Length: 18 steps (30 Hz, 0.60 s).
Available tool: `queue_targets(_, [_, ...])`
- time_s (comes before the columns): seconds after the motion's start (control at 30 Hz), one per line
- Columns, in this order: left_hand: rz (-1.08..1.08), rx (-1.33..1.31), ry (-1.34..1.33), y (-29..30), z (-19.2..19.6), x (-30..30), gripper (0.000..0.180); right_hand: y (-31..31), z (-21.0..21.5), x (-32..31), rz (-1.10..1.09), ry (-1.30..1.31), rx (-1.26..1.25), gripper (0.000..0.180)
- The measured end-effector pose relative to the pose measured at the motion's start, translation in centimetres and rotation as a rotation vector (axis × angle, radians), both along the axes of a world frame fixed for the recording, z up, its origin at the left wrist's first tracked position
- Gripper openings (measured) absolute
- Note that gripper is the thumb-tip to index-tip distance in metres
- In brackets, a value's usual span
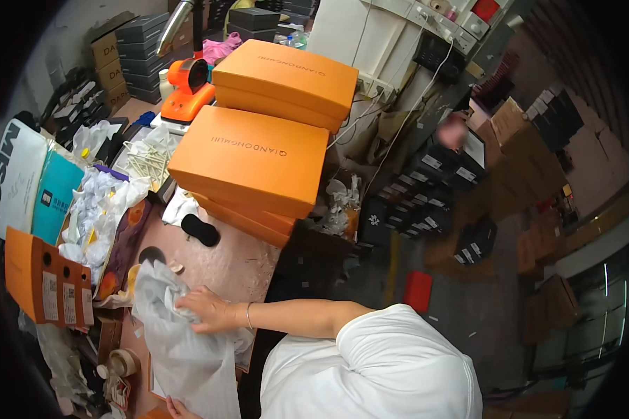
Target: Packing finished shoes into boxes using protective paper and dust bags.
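Note:
My right hand (pixel 210 309) has its fingers curled into a crumpled part of a sheet of white tissue paper (pixel 196 366). This sheet spreads down over the near part of the worktable and partly covers a pale, orange-edged piece below it. At the bottom edge, my left hand (pixel 179 409) is only partly in view, its fingers closed at the paper's lower border. A black oval pad (pixel 200 230) lies beyond my right hand, beside a white crumpled piece. Closer in is a dark round disc (pixel 152 255), partly covered by the tissue.
Orange shoeboxes (pixel 248 157) are stacked at the table's far side, beside an orange device (pixel 187 87). On the left are a bin of crumpled paper (pixel 101 209), upright orange boxes (pixel 45 283) and tape rolls (pixel 122 363). Dark boxes (pixel 426 185) stand on the floor at right.

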<state>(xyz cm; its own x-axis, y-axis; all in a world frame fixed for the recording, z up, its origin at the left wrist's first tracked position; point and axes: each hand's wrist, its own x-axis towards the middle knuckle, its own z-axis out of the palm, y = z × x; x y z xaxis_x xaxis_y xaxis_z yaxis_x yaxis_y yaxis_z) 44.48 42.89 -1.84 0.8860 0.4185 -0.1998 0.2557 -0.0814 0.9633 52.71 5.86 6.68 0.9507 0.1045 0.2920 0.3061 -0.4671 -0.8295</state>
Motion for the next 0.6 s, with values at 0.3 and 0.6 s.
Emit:
queue_targets(0.3, [-0.096,-0.005,-0.190,-2.0,8.5,3.6,0.040,-7.5,-7.9,3.9,-0.163,0.197,-0.407,0.052])
queue_targets(0.6, [-0.321,-0.647,-0.309,-16.0,20.2,12.7,0.035,-1.7,7.0,-5.1,0.480,0.549,-0.001,0.052])
